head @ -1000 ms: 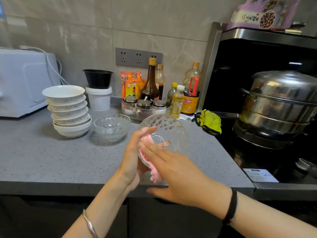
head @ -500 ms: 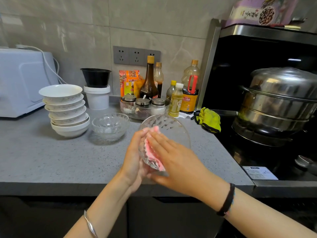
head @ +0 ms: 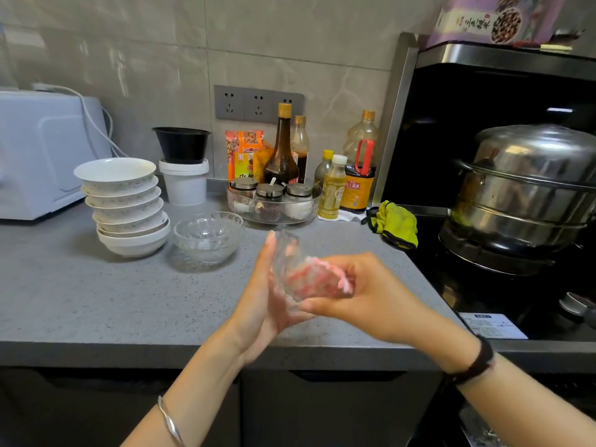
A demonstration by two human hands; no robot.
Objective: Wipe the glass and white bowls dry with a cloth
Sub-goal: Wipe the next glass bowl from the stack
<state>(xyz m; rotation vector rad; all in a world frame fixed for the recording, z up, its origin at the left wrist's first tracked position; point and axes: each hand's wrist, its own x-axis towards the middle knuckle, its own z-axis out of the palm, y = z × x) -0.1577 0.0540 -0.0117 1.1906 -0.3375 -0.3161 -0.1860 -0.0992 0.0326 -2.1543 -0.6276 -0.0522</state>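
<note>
Head view: held glass bowl (head: 287, 253), tipped on its side in the air above the grey counter (head: 80, 301), outline blurred. Left hand (head: 263, 304): fingers straight, palm flat against the bowl's underside. Right hand (head: 371, 295): fingers curled round a pink cloth (head: 314, 275), which appears pushed into the bowl's mouth. Second glass bowl (head: 208, 235): upright on the counter, just beside the stack of white bowls (head: 124, 201) at its left.

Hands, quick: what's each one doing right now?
Left hand: open, straight fingers propping the glass bowl.
Right hand: closed on the pink cloth, inside the bowl.
</note>
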